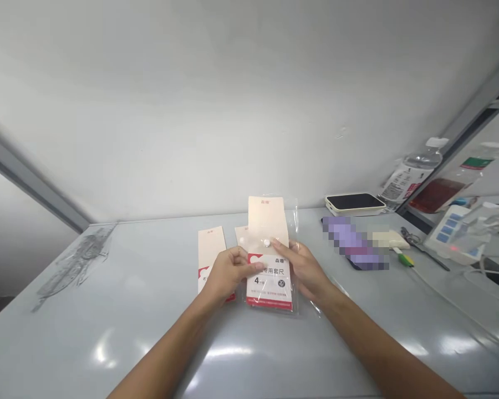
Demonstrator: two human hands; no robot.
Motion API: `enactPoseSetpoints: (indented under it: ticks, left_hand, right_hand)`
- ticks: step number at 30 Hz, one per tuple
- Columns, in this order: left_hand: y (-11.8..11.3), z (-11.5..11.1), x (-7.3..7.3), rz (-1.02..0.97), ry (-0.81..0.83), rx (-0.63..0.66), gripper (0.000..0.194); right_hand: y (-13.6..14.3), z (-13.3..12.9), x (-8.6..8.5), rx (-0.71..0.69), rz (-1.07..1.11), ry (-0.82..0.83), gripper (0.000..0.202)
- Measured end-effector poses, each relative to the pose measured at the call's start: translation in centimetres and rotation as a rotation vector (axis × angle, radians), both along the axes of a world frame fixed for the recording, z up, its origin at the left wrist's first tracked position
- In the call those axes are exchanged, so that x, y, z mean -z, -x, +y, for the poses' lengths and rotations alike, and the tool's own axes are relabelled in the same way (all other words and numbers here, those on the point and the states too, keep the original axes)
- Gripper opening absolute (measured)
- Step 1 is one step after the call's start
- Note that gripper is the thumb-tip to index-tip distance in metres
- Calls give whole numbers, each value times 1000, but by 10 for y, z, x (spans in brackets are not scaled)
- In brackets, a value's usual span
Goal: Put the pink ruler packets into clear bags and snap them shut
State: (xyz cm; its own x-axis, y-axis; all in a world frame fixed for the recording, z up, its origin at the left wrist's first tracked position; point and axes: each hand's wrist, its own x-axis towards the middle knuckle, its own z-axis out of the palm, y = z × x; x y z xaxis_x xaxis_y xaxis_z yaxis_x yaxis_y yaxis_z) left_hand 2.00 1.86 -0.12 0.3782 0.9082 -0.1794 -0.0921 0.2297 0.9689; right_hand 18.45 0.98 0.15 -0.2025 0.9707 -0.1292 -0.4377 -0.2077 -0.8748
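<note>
Between my hands is a clear plastic pouch (296, 221) with a tall pale-pink, white and red printed card (267, 219) in it. The card's upper part sticks up above the printed white front, and a white snap button (266, 243) shows at mid-height. My left hand (228, 271) pinches the pouch's left edge, thumb over the front. On the right edge, my right hand (305, 271) grips it with a finger beside the button. A similar pink card (211, 244) lies on the table to the left, partly under my left hand. Another card (240, 233) shows behind the pouch.
Crumpled clear plastic (77, 260) lies on the grey table (149, 332) at left. At right are a phone (355, 202), a pixelated purple object (353, 244), a power strip (453, 233), a cable (436, 288), a water bottle (416, 172) and a red drink bottle (453, 183).
</note>
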Motion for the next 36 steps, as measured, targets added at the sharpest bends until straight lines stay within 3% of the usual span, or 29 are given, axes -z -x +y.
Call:
enactPoseSetpoints:
  ticks: [3, 8, 14, 20, 27, 30, 34, 36]
  left_hand:
    - [-1, -1, -5, 3, -46, 51, 26]
    - [3, 0, -14, 75, -117, 15, 32]
    - [7, 4, -12, 155, -63, 9, 34]
    - [9, 3, -15, 126, -134, 23, 34]
    - [4, 1, -5, 466, -269, -306, 40]
    - [5, 0, -8, 349, -277, -296, 38]
    - [6, -1, -14, 127, -219, -111, 37]
    - [6, -1, -13, 96, -226, -106, 35]
  right_hand:
    - [-1, 0, -2, -27, -23, -1, 33]
    - [-6, 1, -3, -91, -82, 10, 30]
    - [-5, 0, 0, -147, -158, -26, 30]
    - [-7, -1, 0, -219, -223, -62, 31]
    - [0, -4, 3, -175, -376, -113, 34]
    - [0, -3, 3, -106, -398, -105, 34]
    - [-2, -3, 1, -47, -373, -93, 33]
    - [-2, -3, 0, -49, -348, -94, 33]
